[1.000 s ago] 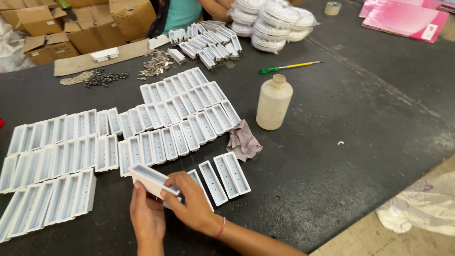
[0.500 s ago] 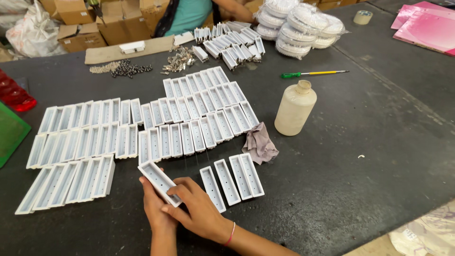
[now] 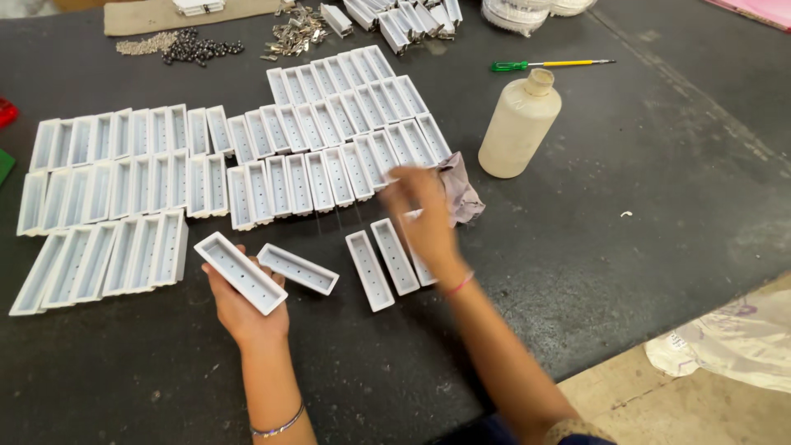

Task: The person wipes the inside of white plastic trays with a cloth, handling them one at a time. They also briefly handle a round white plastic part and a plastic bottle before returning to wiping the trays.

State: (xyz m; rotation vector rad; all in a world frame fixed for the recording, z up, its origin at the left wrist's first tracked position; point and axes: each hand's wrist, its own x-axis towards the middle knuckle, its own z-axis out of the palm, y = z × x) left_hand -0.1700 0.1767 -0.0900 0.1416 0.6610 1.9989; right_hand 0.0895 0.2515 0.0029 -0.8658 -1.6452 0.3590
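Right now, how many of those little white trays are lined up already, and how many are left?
Most look done: long rows of white trays lie side by side on the dark table. In hand: the left hand holds one tray, with another tray lying beside it. The right hand, blurred, reaches toward the grey cloth. Left: three loose trays below the rows.

Matt white plastic trays (image 3: pixel 241 272)

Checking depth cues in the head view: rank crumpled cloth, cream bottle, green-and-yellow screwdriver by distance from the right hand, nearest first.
From the right hand:
1. crumpled cloth, just right of the hand, about touching it.
2. cream bottle, standing up and to the right.
3. green-and-yellow screwdriver, lying beyond the bottle, near the table's far edge.
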